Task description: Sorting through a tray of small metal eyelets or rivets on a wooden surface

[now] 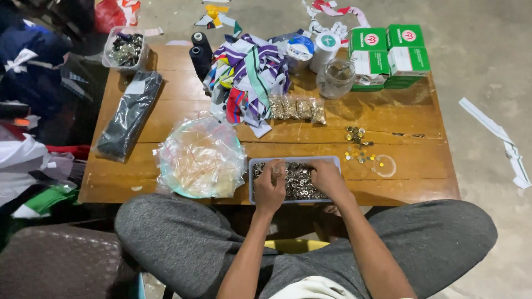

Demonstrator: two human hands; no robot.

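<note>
Head view looks down on your two hands in a shallow grey tray (252, 182) at the near edge of the bench (410, 177), full of small metal rings (296, 180). Your left hand (270, 187) sits at the tray's left end with its fingers (275, 168) curled narrow, seemingly pinching a piece, though the piece itself is too small to make out. Your right hand (328, 178) rests on the pile towards the right, fingers bent down into the rings; whether it grips any I cannot tell.

Work from the top of the heap, I'd judge, and lift one piece clear before bringing the hands together (the rings look apt to tangle and drag neighbours out). Keep both wrists low over the tray so anything dropped falls back in.

Just right of the tray lie loose gold and silver pieces (359, 147), scattered beyond your right hand. A plate under clear bags (200, 158) touches the tray's left side. Farther back are striped ribbons (249, 77), a dark packet (128, 116) and green boxes (388, 52).
</note>
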